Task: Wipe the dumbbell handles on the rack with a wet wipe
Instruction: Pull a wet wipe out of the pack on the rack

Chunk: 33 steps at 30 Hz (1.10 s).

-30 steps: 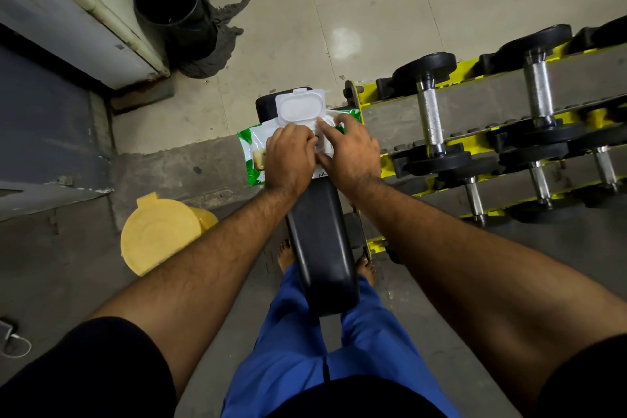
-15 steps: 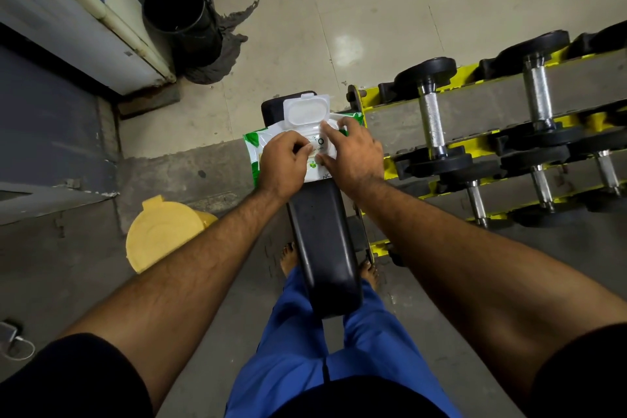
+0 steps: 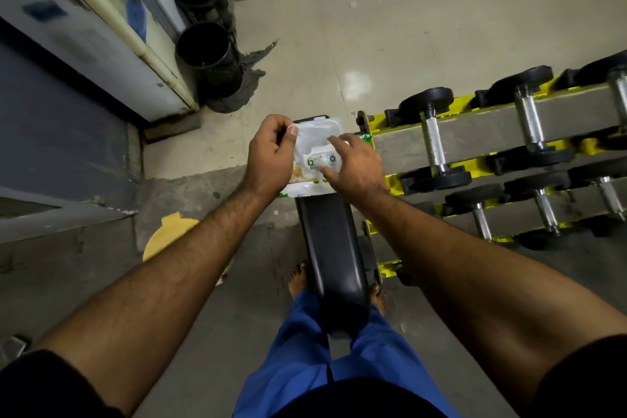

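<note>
My left hand has lifted off the pack since a moment ago and now pinches the corner of a wet wipe between thumb and forefinger, drawing it up and out, while my right hand has flattened, fingers spread, its grip holding nothing and pressing the wipe pack down on the black padded worktop. That suggests the wipe is nearly free and no handle has been wiped yet. The dumbbells lie untouched on the yellow rack just to my right, their metal handles bare. The translucent wipe blurs against the open lid behind it, so I cannot tell whether it has cleared the slot; my hands cover most of the pack, and the rack runs out of view.
</note>
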### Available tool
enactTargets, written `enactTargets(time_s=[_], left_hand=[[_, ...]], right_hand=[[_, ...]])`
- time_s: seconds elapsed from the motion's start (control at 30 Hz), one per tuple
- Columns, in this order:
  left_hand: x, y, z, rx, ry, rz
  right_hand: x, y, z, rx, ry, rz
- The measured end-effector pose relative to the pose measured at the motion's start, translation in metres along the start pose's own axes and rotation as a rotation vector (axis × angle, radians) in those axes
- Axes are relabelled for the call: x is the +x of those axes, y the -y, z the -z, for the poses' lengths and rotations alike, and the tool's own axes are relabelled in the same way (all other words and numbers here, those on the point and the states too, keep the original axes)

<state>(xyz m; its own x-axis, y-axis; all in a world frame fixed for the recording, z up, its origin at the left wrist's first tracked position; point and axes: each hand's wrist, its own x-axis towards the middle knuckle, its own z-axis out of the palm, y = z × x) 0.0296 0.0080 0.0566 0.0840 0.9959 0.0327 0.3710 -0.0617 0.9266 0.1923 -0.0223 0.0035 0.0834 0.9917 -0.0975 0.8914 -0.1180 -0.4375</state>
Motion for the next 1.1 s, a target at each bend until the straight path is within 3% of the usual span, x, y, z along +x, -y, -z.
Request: enactTargets(time_s=[0.2,0.43,0.63,0.83,0.93,1.1], left_hand=[[0.006,-0.032,0.016,-0.065,0.062,0.110],[-0.012,-0.069,0.020,-0.137,0.123,0.206],[-0.035,-0.081,0.014,0.060,0.195,0.172],[-0.062,-0.092,-0.012,0.088,0.036,0.218],[-0.077,-0.101,-0.023,0.013,0.015,0.260],[-0.099,-0.113,-0.031,-0.024,0.113,0.228]], right_hand=[[-0.008,0.015,0.040,0.557,0.024,0.044],[-0.017,0.019,0.067,0.687,0.100,0.088],[-0.046,-0.003,0.088,0.901,0.166,-0.034],[-0.086,-0.026,0.112,1.047,0.285,-0.133],[-0.102,-0.039,0.118,1.109,0.274,-0.199],[-0.125,-0.047,0.126,1.030,0.220,-0.169]])
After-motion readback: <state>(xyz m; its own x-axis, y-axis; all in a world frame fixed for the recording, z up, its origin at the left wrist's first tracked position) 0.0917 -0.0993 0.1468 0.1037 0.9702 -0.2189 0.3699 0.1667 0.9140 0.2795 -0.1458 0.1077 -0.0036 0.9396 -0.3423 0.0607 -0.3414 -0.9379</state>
